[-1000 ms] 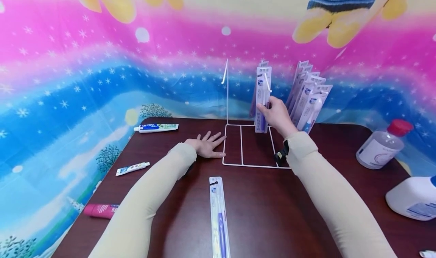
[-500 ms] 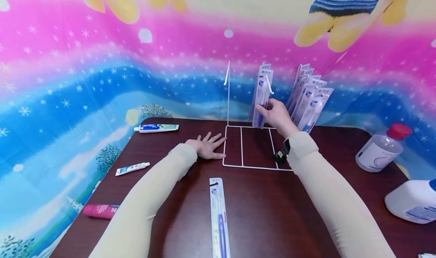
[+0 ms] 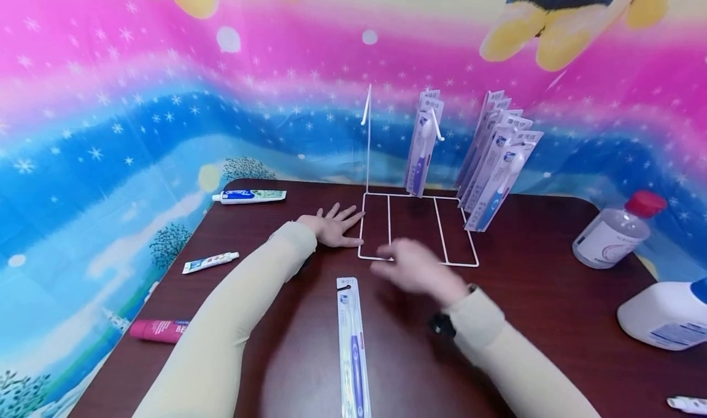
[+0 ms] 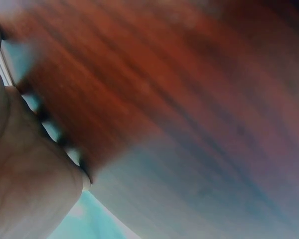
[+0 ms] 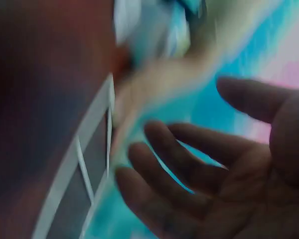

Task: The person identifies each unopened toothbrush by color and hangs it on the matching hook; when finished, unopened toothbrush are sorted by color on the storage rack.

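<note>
My left hand lies with its fingers spread on the table, fingertips at the left side of the white wire rack. Blurred by motion, my right hand is over the rack's front edge, holding nothing; the right wrist view shows its fingers loosely bent and apart. Below it, a packaged purple toothbrush lies on the table. Packaged toothbrushes hang from the rack's middle hook, and several more packaged toothbrushes hang at its right. The left hook carries nothing.
Left on the table lie a toothpaste tube, a small tube and a pink tube. At the right stand a red-capped clear bottle and a white bottle. A printed cloth hangs behind.
My right hand has let go of the packaged toothbrush at the middle hook, which now hangs there, and has come down toward the front of the rack. My left hand stays in place.
</note>
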A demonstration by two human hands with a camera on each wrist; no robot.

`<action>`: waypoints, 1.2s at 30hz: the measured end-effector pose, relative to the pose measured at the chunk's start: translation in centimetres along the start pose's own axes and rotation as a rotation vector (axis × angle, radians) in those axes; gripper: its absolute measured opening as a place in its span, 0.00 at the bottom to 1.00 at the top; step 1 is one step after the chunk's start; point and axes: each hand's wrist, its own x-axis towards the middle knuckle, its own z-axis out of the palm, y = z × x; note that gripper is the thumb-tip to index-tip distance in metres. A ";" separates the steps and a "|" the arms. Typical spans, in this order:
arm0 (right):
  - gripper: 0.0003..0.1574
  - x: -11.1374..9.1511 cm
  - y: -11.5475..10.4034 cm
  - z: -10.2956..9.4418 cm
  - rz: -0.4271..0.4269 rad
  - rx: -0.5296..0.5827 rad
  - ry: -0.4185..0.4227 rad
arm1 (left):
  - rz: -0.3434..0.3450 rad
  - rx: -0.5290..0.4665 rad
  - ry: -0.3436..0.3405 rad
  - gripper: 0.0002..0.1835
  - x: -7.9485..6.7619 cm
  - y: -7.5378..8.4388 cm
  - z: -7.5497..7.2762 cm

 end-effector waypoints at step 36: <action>0.10 -5.0 -0.7 0.4 -0.112 -0.148 -0.014 | 0.035 -0.042 -0.007 0.46 0.9 -0.5 0.3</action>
